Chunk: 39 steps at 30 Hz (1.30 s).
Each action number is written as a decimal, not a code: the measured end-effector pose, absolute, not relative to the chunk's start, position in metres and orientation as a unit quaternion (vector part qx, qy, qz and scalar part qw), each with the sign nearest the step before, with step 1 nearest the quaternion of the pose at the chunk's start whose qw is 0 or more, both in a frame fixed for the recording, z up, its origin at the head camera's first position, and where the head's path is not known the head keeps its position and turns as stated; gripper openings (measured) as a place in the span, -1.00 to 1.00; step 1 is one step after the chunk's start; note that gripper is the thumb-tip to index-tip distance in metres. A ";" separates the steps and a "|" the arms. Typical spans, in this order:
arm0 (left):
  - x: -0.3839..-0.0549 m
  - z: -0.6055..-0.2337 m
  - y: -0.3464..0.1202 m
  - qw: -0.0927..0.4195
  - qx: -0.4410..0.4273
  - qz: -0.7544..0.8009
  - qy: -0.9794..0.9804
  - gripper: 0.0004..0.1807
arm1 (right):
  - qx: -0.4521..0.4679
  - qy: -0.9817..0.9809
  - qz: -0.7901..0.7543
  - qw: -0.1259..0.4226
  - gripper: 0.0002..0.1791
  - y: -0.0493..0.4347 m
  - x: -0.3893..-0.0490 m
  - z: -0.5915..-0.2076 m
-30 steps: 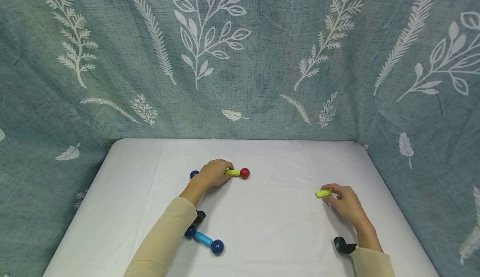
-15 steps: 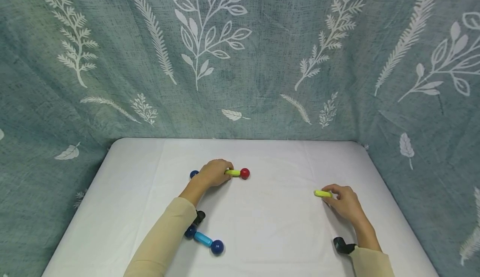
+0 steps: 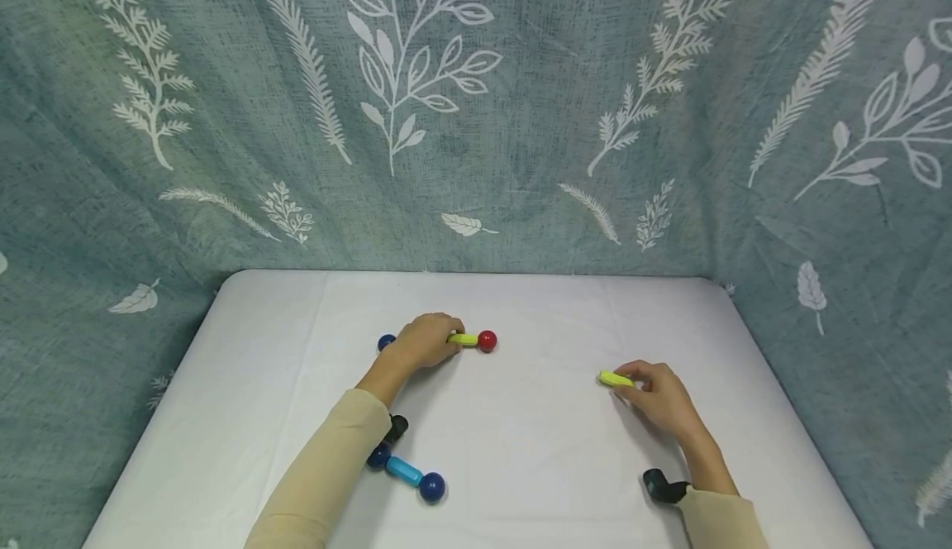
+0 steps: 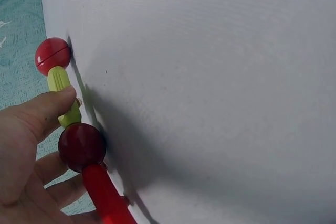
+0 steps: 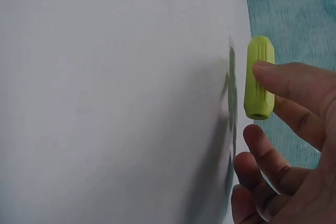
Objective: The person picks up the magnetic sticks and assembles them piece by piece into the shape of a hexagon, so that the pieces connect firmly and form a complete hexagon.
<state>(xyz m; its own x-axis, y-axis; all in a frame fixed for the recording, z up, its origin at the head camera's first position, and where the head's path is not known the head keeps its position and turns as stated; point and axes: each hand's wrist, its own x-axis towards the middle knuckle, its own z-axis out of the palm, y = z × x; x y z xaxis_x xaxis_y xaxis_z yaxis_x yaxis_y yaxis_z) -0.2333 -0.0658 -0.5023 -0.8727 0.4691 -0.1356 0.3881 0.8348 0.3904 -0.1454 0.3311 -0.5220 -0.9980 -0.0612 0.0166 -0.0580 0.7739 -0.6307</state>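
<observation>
In the head view my left hand (image 3: pixel 427 341) is at the back left, over a chain of toy building balls and rods. Its thumb presses a ribbed yellow-green rod (image 4: pixel 59 80), gripped between a red ball (image 4: pixel 52 55) and a dark red ball (image 4: pixel 81 147). A red rod (image 4: pixel 107 195) continues the chain across the fingers. At the chain's other end a blue ball (image 3: pixel 386 342) shows past the hand, which hides the middle. My right hand (image 3: pixel 658 396) pinches a loose yellow-green rod (image 5: pixel 260 77) between thumb and forefinger, over the white tabletop; its other fingers are loosely bent.
A light blue rod (image 3: pixel 405 472) joins two dark blue balls, one of them a nearer ball (image 3: pixel 432 488), beside the left sleeve (image 3: pixel 327 466). Black wrist cameras stick out by both arms. A leaf-patterned curtain (image 3: pixel 521 119) hangs behind the white table (image 3: pixel 535 309).
My right hand has moved left with the yellow-green rod, toward the middle of the table. The left hand and its chain stay in place.
</observation>
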 end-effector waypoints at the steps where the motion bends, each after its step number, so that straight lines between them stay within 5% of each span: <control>1: -0.233 -0.502 -0.066 0.115 0.224 0.179 0.951 -0.74 | -0.032 0.941 -0.337 0.004 -0.74 0.327 -0.146 -0.522; 39: -0.233 -0.501 -0.066 0.116 0.218 0.173 0.953 -0.74 | -0.049 0.924 -0.376 0.051 -0.74 0.183 -0.187 -0.528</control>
<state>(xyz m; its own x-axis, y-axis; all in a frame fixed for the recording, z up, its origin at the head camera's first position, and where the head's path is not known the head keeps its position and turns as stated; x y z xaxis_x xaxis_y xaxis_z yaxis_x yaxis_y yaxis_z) -0.2325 -0.0658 -0.5008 -0.8775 0.4566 -0.1465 0.3759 0.8448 0.3809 -0.1874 0.1831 -0.5285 -0.9899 -0.1292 -0.0576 -0.0522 0.7124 -0.6998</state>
